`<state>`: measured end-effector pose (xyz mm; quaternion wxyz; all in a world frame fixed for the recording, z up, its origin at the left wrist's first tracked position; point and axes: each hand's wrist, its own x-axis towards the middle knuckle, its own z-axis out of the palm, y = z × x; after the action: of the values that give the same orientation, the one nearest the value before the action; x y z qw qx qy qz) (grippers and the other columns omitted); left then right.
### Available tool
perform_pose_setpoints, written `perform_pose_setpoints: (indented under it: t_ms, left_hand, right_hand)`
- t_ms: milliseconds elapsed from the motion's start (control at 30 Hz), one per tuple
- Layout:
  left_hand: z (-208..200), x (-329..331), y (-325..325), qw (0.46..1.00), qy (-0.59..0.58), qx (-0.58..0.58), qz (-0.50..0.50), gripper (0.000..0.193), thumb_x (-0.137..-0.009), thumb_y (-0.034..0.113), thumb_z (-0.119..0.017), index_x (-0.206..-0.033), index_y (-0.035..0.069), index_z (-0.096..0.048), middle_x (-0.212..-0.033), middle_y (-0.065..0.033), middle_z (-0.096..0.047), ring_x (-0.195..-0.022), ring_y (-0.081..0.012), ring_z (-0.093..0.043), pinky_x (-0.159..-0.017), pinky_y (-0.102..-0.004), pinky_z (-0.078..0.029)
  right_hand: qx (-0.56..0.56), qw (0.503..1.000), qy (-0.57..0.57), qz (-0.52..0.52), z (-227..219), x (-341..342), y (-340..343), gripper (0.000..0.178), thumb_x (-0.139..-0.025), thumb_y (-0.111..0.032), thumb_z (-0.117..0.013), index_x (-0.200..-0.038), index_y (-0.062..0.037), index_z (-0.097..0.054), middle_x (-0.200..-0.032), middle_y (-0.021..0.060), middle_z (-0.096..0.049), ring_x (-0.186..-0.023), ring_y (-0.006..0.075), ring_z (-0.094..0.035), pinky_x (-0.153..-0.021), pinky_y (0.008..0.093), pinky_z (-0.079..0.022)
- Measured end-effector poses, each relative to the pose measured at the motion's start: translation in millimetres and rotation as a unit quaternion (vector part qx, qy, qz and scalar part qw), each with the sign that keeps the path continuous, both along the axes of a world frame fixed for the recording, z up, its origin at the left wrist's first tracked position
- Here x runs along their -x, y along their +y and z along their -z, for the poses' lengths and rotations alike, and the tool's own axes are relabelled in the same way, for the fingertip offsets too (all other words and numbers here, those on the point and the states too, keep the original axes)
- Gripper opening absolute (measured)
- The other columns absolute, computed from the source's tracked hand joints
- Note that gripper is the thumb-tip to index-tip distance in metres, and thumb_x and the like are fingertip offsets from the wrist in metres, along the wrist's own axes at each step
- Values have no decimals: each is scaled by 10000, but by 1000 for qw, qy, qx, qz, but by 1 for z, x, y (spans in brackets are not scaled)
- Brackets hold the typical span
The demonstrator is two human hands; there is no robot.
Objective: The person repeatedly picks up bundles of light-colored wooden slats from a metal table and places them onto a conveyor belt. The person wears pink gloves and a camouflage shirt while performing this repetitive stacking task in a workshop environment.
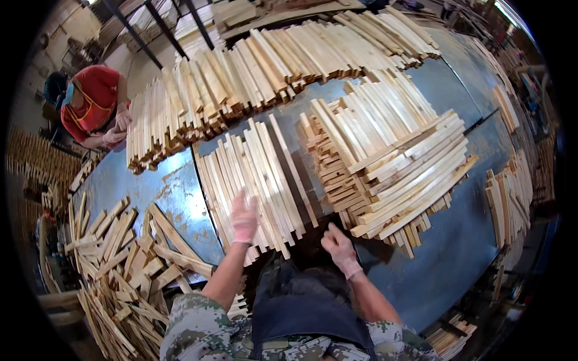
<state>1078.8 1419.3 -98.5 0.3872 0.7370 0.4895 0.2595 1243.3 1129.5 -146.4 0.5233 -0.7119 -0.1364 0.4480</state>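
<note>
- Left hand: a thin, pale pinkish glove, blurred, its cuff ending at the wrist
- Right hand: a matching glove, pale at the cuff
- Camouflage shirt: blocky green, grey and whitish pattern, short loose sleeves
- Apron: dark navy, with narrow straps

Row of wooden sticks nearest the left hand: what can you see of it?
The row of sticks looks like pale, bare wood: long, narrow pieces lying side by side on the blue table, pointing away from the person. Their ends are uneven, and one stick on the right lies apart across a gap. The left hand is blurred over the row; whether it touches is unclear.
</note>
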Motion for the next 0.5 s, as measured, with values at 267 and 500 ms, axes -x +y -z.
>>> perform_pose_setpoints:
  t_ms: [267,500]
  left_hand:
    - [113,180,73,920,370,94,-82,917,-1048,648,-480,-1683,16,-286,-1751,-272,-231,-1621,-476,-171,-1325,-563,-92]
    - [132,153,96,927,362,95,-30,940,-1042,695,-434,-1702,47,-271,-1750,-324,-165,-1626,-504,-114,-1319,-587,-19]
  right_hand:
    - [222,926,-299,-64,39,-42,191,842,-990,-479,-681,-1666,-86,-366,-1596,268,-510,-1453,447,-511,-1219,476,-409]
    - [323,916,-226,-82,75,-59,283,743,-1031,-667,-471,-1508,-108,-585,-1511,293,-562,-1382,483,-547,-1164,538,-439]
